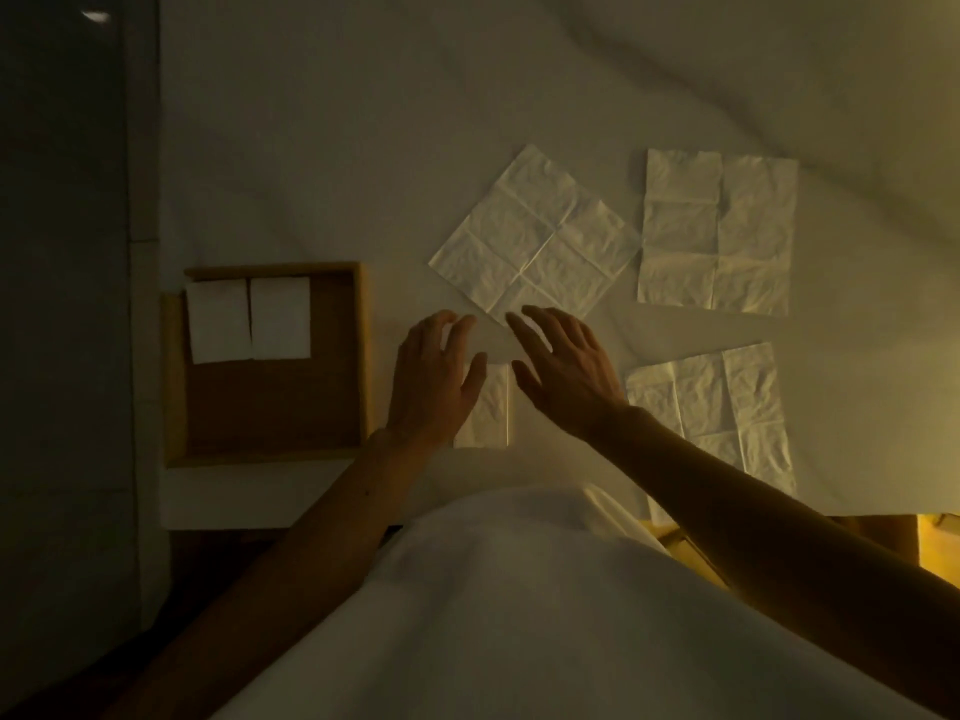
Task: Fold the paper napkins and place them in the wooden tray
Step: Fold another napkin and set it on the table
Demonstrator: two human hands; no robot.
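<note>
Left hand (434, 379), palm down with fingers loosely spread and holding nothing, lies over the left edge of a folded napkin (491, 407), a narrow strip on the white cloth (332, 148) just ahead of the person's body; whether the palm presses the strip cannot be told. Right hand (563, 366), likewise palm down, fingers spread and empty, is just right of the same strip, its fingertips (519, 324) reaching the near corner of an unfolded napkin (535, 236) that lies flat, turned like a diamond, with its crease lines dividing it into panels. Two further open napkins lie to the right: a far-right napkin (719, 233), squared to the cloth's edge and just beside the diamond one, and a near-right napkin (727, 402), partly covered by the right forearm and reaching toward the cloth's near edge. Wooden tray (363, 356), square and shallow, sits to the left of the left hand, near but apart from it; two folded napkins (249, 319) lie side by side, touching, in its far-left corner, the remainder of its brown floor bare. Lighting is dim and yellowish
</note>
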